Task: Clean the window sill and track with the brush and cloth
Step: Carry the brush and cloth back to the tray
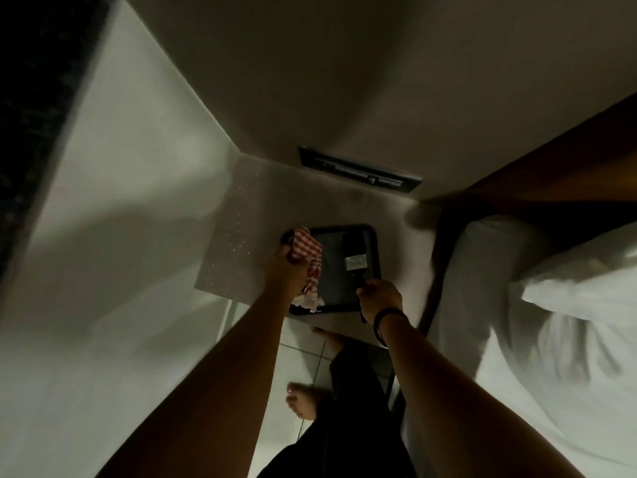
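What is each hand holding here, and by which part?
The left hand grips the red-checked cloth bunched near its upper end. The right hand holds the brush by its handle, over the black tray.

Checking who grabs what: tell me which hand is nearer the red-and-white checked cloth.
Left. The left hand grips the red-and-white checked cloth at the black tray's left edge; the right hand holds the black-handled brush, apart from it.

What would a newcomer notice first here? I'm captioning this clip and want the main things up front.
The red-and-white checked cloth stands out, gripped by the left hand at the left edge of a dark tray on a small grey table. Beside it, the right hand holds a dark brush by its handle over the tray. White pillows lie to the right.
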